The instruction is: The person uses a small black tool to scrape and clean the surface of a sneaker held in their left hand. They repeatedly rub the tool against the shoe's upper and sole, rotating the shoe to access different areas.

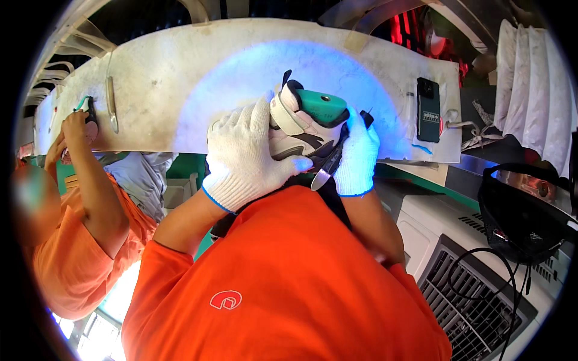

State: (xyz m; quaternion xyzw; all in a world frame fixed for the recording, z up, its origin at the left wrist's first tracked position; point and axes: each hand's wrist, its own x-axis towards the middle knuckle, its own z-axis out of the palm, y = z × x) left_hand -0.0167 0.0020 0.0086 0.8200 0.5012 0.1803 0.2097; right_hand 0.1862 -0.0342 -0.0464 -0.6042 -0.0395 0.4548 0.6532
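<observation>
A white and black sneaker (301,129) sits on a green shoe last (323,106), held over the worn white workbench (180,72). My left hand (244,156), in a white knit glove, wraps around the shoe's near side. On the shoe's right side is my right hand (356,157), also gloved. It grips a thin metal hand tool (325,171) whose blade points down and left under the shoe. Bluish light falls on the bench and the gloves.
A dark phone (428,109) lies on the bench to the right. A co-worker in orange (78,240) stands at my left, one hand (75,126) on the bench near a metal tool (112,105). A grey vented machine (469,295) and a black mesh basket (524,216) sit lower right.
</observation>
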